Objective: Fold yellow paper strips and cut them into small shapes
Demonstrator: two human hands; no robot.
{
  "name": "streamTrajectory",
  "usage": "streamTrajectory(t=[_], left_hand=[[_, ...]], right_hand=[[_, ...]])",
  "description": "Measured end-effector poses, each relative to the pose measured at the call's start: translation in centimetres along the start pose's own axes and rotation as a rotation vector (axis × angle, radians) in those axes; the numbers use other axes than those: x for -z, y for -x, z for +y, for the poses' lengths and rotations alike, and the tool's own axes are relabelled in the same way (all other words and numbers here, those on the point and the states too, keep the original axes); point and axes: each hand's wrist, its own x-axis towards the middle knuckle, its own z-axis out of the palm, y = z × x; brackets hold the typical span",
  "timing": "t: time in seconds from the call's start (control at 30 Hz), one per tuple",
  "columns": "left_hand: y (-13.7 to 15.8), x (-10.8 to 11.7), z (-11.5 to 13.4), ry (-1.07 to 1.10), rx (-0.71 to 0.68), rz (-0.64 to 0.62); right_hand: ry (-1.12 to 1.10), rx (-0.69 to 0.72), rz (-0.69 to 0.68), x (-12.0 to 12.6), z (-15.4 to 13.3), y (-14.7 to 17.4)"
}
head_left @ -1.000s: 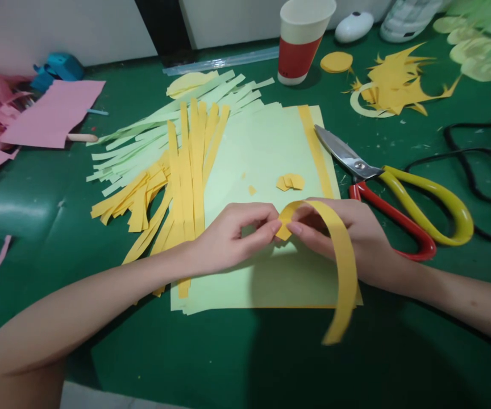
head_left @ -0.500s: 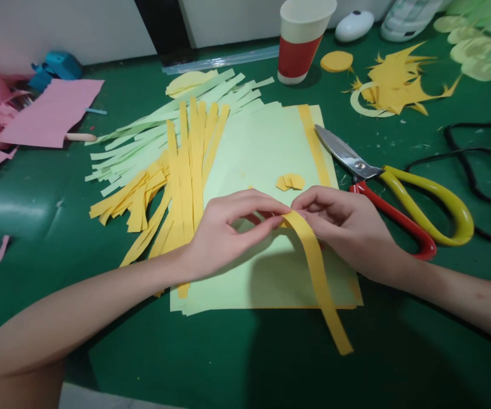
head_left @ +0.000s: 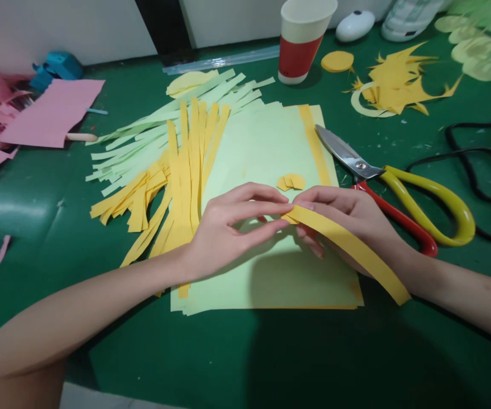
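A yellow paper strip [head_left: 348, 241] has its folded end pinched between the thumb and fingers of my left hand [head_left: 241, 218]. My right hand [head_left: 352, 216] is closed at the same end, its thumb and forefinger against the strip; some of its fingertips are hidden. The strip's long tail curves over the right hand to the wrist. Both hands are above a stack of pale green paper sheets [head_left: 245, 147]. Just beyond the fingertips lie small folded yellow paper pieces [head_left: 291, 182]. Several loose yellow strips [head_left: 186, 170] lie left of the stack's middle, partly behind my left hand.
Scissors [head_left: 360, 165] with red and yellow handles lie at the right, by a black cord [head_left: 467, 153]. Pale green strips [head_left: 130, 145], a paper cup [head_left: 300, 51] and yellow scraps [head_left: 399, 79] lie farther back. Pink paper [head_left: 53, 111] is at left on the green table [head_left: 164, 352].
The strip's hanging tail has swung right and up, from pointing down at the table to lying across my right hand. My right fingers have shifted around the folded end.
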Motion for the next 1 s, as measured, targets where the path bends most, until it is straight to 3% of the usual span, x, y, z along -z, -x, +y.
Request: streamTrajectory(t=[0.3,0.6,0.83,1.0], left_hand=[[-0.14,0.22,0.2,0.061,0.05,-0.017],[-0.42,0.66,0.22,0.241,0.304,-0.099],[-0.51,0.69,0.41,0.286,0.428,-0.171],[-0.6,0.63,0.61,0.294,0.489,-0.122]], right_hand=[[0.044,0.039,0.065,-0.34,-0.09,0.0],[0.413,0.187,0.022,-0.27,0.22,0.3],[0.525,0.251,-0.075,0.3,0.42,0.43],[0.73,0.393,-0.041,0.11,0.49,0.55]])
